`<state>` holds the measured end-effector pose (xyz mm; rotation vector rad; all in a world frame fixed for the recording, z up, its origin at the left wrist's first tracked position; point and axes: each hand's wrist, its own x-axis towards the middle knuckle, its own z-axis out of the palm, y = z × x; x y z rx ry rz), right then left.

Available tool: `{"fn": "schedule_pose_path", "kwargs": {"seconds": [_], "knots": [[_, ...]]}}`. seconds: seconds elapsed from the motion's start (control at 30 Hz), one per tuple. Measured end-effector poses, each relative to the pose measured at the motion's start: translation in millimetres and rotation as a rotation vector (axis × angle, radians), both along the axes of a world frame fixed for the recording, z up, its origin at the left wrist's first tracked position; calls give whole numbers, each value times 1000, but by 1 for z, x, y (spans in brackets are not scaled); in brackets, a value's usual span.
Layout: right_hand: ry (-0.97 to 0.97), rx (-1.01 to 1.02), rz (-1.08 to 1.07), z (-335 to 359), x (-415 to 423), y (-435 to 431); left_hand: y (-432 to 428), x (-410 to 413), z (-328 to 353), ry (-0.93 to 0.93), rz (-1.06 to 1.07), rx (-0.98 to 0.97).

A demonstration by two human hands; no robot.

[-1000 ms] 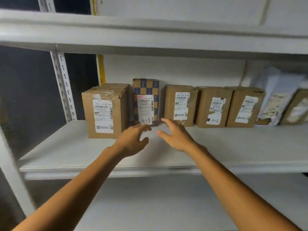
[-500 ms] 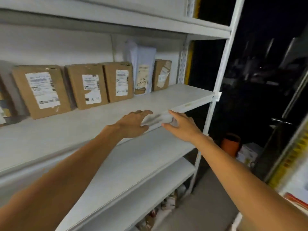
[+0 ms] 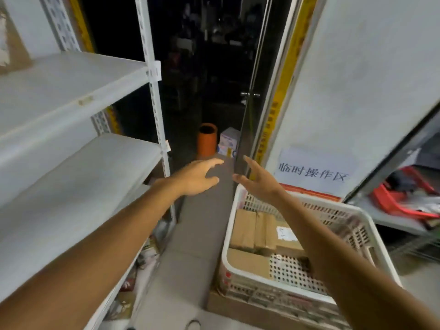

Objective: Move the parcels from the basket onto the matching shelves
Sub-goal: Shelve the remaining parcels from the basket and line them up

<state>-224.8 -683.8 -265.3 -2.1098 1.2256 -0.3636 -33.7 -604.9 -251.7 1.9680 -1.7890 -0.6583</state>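
While both arms are stretched forward, nothing is held by either hand. The left hand (image 3: 197, 177) is held out over the grey floor (image 3: 197, 246) with its fingers loosely spread, and the right hand (image 3: 259, 179) is raised above the far corner of the basket (image 3: 377, 236), fingers straight and apart. Brown parcels (image 3: 245, 229) are seen lying inside the white basket at the lower right, one marked with a white label (image 3: 287, 234). White shelves (image 3: 71, 167) are seen on the left, apart from the basket. An orange tube (image 3: 206, 140) is stood on the floor beyond the hands, beside a small white box (image 3: 228, 141).
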Motion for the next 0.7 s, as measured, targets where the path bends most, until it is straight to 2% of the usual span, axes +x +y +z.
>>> {"fn": "schedule_pose_path", "kwargs": {"seconds": [0.3, 0.43, 0.7], "knots": [[3, 216, -201, -92, -82, -37, -105, -62, -119, 130, -210, 190], [5, 383, -305, -133, -122, -50, -128, -102, -165, 143, -332, 319], [25, 608, -376, -217, -213, -87, -160, -176, -241, 160, -277, 522]]}}
